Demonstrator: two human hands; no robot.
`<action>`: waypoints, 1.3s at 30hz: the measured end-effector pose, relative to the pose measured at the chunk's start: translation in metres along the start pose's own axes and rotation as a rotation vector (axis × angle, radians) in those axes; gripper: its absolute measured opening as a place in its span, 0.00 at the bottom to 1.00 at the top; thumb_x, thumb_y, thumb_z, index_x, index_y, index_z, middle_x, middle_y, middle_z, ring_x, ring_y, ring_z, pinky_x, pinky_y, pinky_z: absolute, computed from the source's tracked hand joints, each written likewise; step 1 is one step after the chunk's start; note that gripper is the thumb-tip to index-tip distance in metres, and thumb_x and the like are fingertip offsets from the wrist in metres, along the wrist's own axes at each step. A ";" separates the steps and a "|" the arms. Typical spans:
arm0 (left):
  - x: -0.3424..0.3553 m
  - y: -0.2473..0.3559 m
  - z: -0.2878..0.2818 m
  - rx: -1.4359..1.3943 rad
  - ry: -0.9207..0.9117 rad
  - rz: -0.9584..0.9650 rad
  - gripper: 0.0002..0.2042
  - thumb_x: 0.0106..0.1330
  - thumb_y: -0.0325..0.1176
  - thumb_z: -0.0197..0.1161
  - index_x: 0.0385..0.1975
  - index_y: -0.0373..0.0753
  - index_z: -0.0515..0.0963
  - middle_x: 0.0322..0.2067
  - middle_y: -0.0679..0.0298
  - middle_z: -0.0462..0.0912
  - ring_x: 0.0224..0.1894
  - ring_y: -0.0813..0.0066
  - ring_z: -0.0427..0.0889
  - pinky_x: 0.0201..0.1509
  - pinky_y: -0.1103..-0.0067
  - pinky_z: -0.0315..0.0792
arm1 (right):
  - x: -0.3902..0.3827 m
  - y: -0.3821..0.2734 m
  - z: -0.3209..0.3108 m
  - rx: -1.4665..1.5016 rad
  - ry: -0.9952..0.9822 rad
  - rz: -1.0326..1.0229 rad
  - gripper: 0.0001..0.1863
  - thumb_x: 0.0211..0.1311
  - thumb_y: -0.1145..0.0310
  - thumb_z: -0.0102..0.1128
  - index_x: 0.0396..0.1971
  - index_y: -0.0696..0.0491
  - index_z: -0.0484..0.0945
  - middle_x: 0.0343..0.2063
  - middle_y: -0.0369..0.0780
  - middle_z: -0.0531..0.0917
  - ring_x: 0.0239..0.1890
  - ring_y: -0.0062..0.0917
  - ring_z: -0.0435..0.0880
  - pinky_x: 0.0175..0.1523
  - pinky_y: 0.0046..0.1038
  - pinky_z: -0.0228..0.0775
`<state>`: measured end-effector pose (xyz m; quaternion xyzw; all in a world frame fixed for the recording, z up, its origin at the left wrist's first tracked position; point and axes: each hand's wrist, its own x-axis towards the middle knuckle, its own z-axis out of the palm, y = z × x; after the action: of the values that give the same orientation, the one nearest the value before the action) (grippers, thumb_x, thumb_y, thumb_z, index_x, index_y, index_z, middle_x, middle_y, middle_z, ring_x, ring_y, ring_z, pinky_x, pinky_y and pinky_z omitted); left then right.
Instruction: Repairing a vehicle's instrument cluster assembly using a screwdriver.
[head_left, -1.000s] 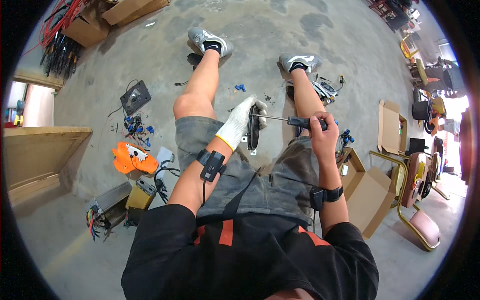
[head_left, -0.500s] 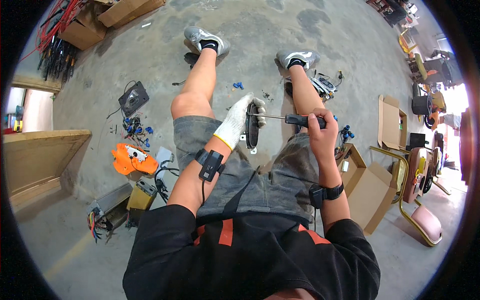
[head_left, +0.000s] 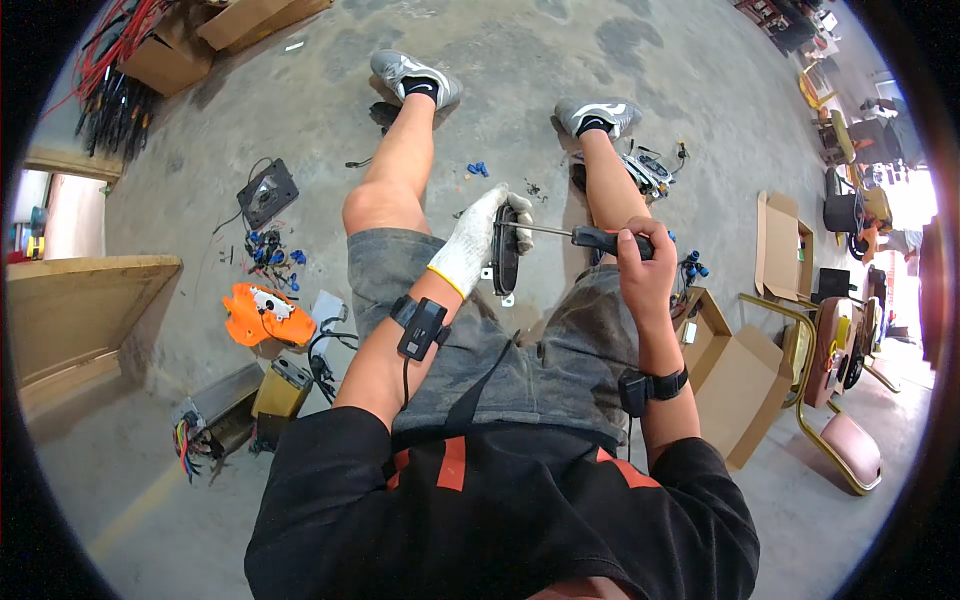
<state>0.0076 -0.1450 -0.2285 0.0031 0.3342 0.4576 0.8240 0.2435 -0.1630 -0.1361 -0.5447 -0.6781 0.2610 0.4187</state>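
Note:
My left hand (head_left: 476, 240), in a white knit glove, is closed around a dark, elongated part with rounded ends and small metal tabs (head_left: 506, 262). Its long side stands upright in the picture, above my lap. In my bare right hand (head_left: 645, 262) is a screwdriver (head_left: 596, 239) with a black handle, lying level. The thin shaft points left and its tip meets the dark part near the gloved fingers. Exactly what the tip touches is too small to make out.
Left of my legs lie an orange plastic shell (head_left: 268, 315), a black square part (head_left: 268, 194), tangled connectors (head_left: 270, 252) and a metal box with wires (head_left: 218, 410). Opened cardboard boxes (head_left: 735, 385) and a gold-framed chair (head_left: 845, 450) are on the right. Blue bits (head_left: 477, 169) lie between my feet.
Almost nothing differs. The screwdriver's handle has shifted very slightly, while both hands keep their hold and the dark part stays in place.

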 end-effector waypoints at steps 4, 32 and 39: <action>0.000 0.000 0.001 -0.032 -0.001 -0.006 0.20 0.76 0.48 0.47 0.32 0.38 0.76 0.24 0.60 0.79 0.19 0.67 0.76 0.28 0.68 0.77 | -0.002 0.015 -0.002 -0.007 -0.012 0.052 0.05 0.62 0.74 0.59 0.33 0.59 0.74 0.29 0.34 0.79 0.25 0.16 0.73 0.32 0.21 0.66; 0.009 -0.004 -0.012 0.149 0.089 -0.004 0.19 0.76 0.48 0.46 0.32 0.39 0.75 0.23 0.62 0.77 0.18 0.70 0.76 0.27 0.70 0.77 | 0.019 0.014 -0.009 -0.229 -0.199 0.258 0.21 0.72 0.55 0.52 0.37 0.60 0.79 0.28 0.53 0.82 0.35 0.36 0.85 0.41 0.34 0.74; 0.006 -0.003 -0.016 0.267 0.142 0.051 0.19 0.75 0.48 0.48 0.33 0.37 0.76 0.24 0.61 0.78 0.19 0.68 0.78 0.27 0.69 0.79 | 0.032 -0.047 -0.012 0.128 -0.384 -0.016 0.19 0.62 0.68 0.64 0.51 0.57 0.76 0.38 0.43 0.84 0.38 0.29 0.85 0.45 0.28 0.75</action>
<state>0.0031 -0.1469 -0.2453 0.0889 0.4494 0.4287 0.7787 0.2280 -0.1465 -0.0829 -0.4515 -0.7319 0.3994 0.3177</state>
